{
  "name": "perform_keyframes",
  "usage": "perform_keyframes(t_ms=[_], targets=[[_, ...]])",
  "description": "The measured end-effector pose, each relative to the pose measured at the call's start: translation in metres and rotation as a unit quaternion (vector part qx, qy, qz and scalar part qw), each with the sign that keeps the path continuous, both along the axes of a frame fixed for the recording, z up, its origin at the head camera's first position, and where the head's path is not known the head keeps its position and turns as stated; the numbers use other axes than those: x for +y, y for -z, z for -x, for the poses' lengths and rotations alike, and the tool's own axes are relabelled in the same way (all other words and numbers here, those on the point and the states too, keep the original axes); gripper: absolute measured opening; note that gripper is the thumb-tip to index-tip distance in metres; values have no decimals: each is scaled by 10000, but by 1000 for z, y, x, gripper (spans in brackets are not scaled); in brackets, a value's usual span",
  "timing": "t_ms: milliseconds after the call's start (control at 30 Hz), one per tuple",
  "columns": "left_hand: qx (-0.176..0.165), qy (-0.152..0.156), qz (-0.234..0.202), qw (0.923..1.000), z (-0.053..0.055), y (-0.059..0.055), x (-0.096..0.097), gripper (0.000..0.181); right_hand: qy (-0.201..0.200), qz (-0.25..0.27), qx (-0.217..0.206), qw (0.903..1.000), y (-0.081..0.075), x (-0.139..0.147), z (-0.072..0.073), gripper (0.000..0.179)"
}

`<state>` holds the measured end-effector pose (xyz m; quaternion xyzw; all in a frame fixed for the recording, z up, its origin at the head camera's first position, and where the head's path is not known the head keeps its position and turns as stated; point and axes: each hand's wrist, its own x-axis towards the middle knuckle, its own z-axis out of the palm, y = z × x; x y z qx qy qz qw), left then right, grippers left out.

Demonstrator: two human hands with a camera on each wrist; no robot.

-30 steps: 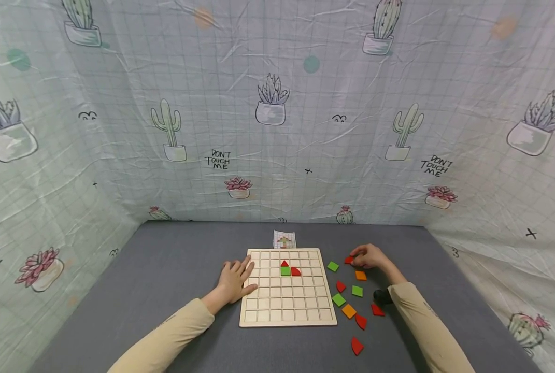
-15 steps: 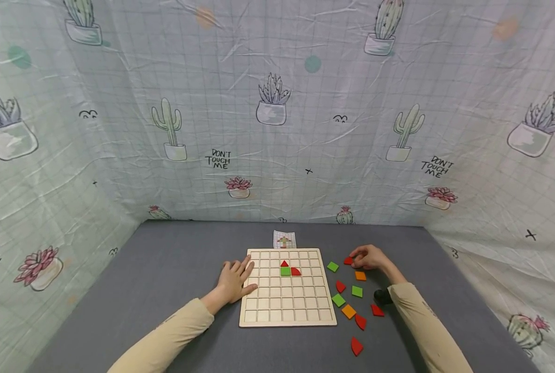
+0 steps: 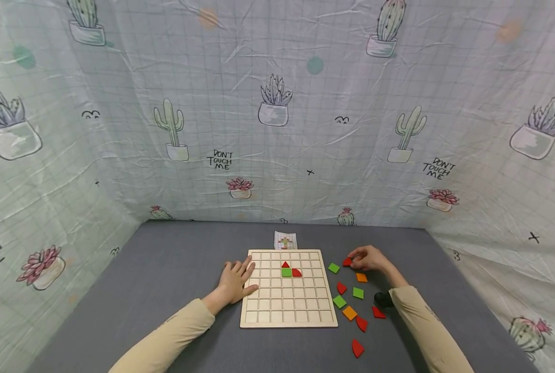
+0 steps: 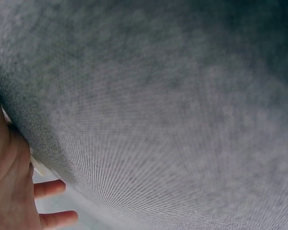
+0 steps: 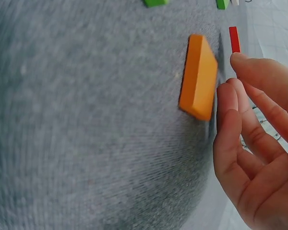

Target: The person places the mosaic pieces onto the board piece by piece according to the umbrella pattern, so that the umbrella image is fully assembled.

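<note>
My left hand (image 3: 232,282) lies with spread fingers on the left edge of a pale wooden grid board (image 3: 277,305); in the left wrist view, fingers (image 4: 57,219) of it stretch out straight. On the board sit a red triangle (image 3: 285,264), a green square (image 3: 286,272) just below it, and a red quarter-round tile (image 3: 297,273) beside the square. Right of the board, my right hand (image 3: 370,258) pinches a red tile (image 3: 347,262) between thumb and fingertips. The right wrist view shows this red tile (image 5: 234,39) nearly edge-on, its far part hidden by the thumb.
Close to the right hand lie an orange square (image 3: 361,278) and a green square (image 3: 333,268). More green, orange and red tiles (image 3: 358,348) are scattered nearer the front. A small pattern card (image 3: 285,240) lies behind the board. Patterned cloth (image 3: 277,155) walls the grey table on three sides.
The red tile at the right hand's fingertips has shifted slightly left. The left hand and the tiles on the board keep their places; the head view has tilted a little.
</note>
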<state>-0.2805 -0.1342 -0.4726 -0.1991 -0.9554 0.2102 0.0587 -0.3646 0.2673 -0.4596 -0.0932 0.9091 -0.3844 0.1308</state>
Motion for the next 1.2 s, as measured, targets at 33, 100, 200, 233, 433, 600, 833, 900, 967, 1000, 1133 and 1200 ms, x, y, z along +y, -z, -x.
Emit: perform_keyframes(t_ms=[33, 100, 200, 233, 433, 600, 833, 900, 967, 1000, 1133, 1200], targets=[[-14, 1, -23, 10000, 0, 0, 0, 66, 5, -3, 11, 10000, 0, -1, 0, 30], [-31, 6, -63, 10000, 0, 0, 0, 66, 3, -12, 40, 10000, -2, -3, 0, 30], [-41, 14, -98, 9999, 0, 0, 0, 66, -77, -56, 126, 9999, -4, -5, -1, 30], [-37, 16, -100, 9999, 0, 0, 0, 65, -98, -54, 145, 9998, -4, -5, -2, 30], [-48, 14, -113, 9999, 0, -1, 0, 65, -289, 109, 152, 9994, -8, -14, -6, 30], [-36, 5, -76, 10000, -1, -1, 0, 65, -519, 347, 112, 9980, -10, -25, -11, 29], [1, -23, -53, 10000, -2, 0, 1, 65, -745, 498, 128, 9959, -10, -42, -19, 32], [-12, -30, -69, 10000, -2, 0, 1, 65, -766, 524, 146, 9956, -11, -48, -22, 32], [-20, -29, -79, 10000, -2, 0, 1, 65, -739, 573, 102, 9956, -12, -54, -24, 31], [-25, -29, -85, 10000, -2, 0, 1, 65, -720, 624, 55, 9954, -12, -57, -25, 30], [-30, -16, -87, 10000, -1, 0, 1, 65, -582, 917, -130, 9940, -11, -70, -28, 30], [-39, -8, -100, 9999, 0, 0, 1, 65, -547, 1046, -176, 9929, -10, -76, -29, 29]])
